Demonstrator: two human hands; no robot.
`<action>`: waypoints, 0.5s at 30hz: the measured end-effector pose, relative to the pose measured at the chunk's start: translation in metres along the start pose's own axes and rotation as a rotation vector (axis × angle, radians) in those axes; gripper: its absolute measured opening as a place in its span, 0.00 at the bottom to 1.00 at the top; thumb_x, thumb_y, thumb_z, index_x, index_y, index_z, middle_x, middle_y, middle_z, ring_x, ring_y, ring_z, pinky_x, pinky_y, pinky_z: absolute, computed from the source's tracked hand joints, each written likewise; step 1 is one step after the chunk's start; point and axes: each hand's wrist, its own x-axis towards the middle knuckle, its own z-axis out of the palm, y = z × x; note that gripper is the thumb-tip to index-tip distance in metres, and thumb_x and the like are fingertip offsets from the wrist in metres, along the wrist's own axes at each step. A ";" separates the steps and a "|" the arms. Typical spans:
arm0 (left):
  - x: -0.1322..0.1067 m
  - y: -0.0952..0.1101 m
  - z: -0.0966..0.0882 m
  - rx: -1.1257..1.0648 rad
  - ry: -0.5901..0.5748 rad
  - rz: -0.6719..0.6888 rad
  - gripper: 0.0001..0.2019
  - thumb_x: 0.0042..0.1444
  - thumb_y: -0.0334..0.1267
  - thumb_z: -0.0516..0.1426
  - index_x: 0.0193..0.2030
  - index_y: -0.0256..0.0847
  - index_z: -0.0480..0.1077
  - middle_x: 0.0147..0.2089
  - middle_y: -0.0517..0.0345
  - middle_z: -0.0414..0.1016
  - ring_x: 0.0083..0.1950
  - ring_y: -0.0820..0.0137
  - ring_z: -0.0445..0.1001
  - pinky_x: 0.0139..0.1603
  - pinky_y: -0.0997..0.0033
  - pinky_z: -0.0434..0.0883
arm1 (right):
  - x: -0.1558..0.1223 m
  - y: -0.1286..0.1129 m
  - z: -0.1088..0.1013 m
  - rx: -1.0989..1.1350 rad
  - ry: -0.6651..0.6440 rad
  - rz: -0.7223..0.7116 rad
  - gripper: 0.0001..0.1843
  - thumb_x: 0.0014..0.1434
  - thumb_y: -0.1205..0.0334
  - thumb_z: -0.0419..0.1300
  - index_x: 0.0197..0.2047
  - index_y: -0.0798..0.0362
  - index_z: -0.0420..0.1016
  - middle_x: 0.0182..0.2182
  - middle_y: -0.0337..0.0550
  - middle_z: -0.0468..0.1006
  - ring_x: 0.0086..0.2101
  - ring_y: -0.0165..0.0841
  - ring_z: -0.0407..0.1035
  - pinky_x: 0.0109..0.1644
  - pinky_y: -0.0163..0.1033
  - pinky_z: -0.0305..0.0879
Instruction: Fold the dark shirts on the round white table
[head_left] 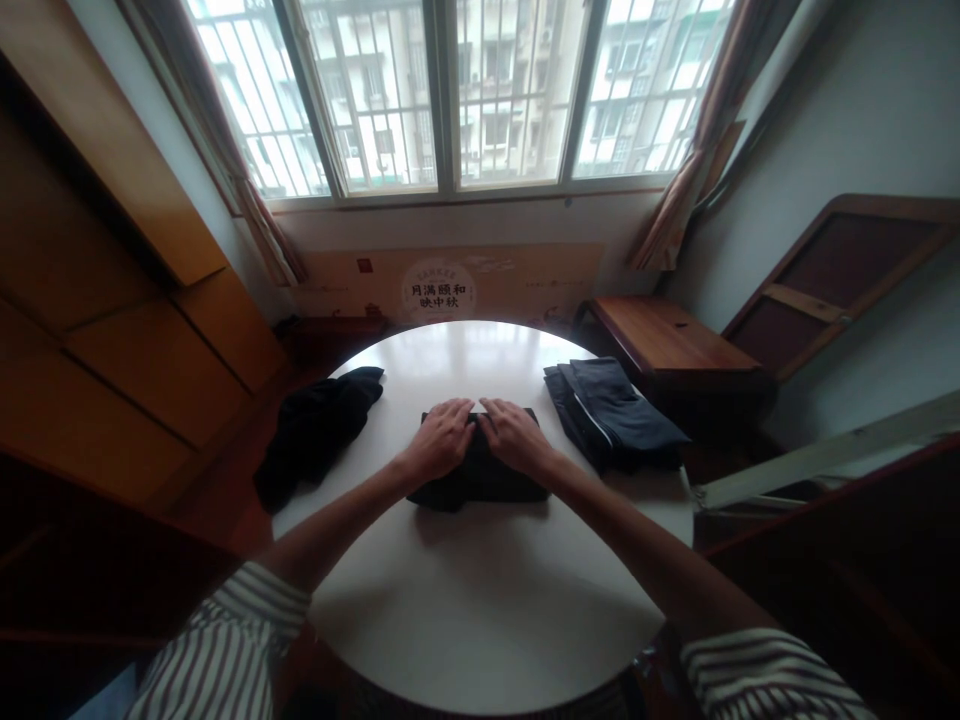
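Observation:
A black folded garment [495,478] lies in a compact rectangle at the middle of the white round table. Resting on its far part, my left hand [444,440] has its fingers stretched toward the centre. My right hand [516,436] mirrors it from the other side, fingers extended and lying over the cloth. The fingertips of both hands almost meet at the garment's far edge. What kind of garment it is cannot be made out.
A rumpled black garment [322,425] hangs partly over the left edge of the table [480,620]. Folded dark clothes [615,405] are stacked at the right edge. Beyond stand a wooden bench [675,335] and a barred window [450,100]; wooden cabinets [157,360] line the left.

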 end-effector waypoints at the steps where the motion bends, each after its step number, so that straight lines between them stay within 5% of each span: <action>1: -0.001 0.000 0.008 0.077 -0.062 -0.006 0.23 0.68 0.40 0.45 0.67 0.34 0.60 0.67 0.41 0.64 0.68 0.54 0.60 0.68 0.47 0.57 | 0.000 0.000 0.008 -0.025 -0.034 -0.014 0.25 0.71 0.55 0.43 0.65 0.57 0.65 0.59 0.54 0.71 0.58 0.42 0.64 0.64 0.46 0.53; 5: -0.021 -0.013 0.029 0.204 -0.154 -0.093 0.28 0.69 0.48 0.42 0.71 0.35 0.54 0.72 0.44 0.55 0.73 0.51 0.49 0.69 0.43 0.52 | -0.012 0.024 0.033 -0.117 -0.100 0.131 0.33 0.70 0.43 0.42 0.69 0.53 0.60 0.66 0.52 0.61 0.65 0.47 0.53 0.67 0.57 0.46; 9: -0.037 -0.020 0.027 0.167 -0.197 -0.212 0.33 0.68 0.55 0.41 0.73 0.34 0.48 0.75 0.43 0.45 0.74 0.48 0.44 0.67 0.43 0.55 | -0.022 0.046 0.037 -0.107 -0.158 0.227 0.35 0.70 0.42 0.38 0.70 0.56 0.55 0.68 0.52 0.58 0.67 0.48 0.47 0.67 0.57 0.47; 15: -0.013 -0.043 0.012 0.054 -0.228 -0.246 0.32 0.67 0.57 0.42 0.68 0.36 0.59 0.71 0.39 0.57 0.72 0.50 0.53 0.67 0.48 0.55 | 0.000 0.058 0.011 -0.079 -0.277 0.170 0.39 0.66 0.37 0.45 0.67 0.59 0.60 0.64 0.60 0.64 0.63 0.52 0.56 0.66 0.53 0.49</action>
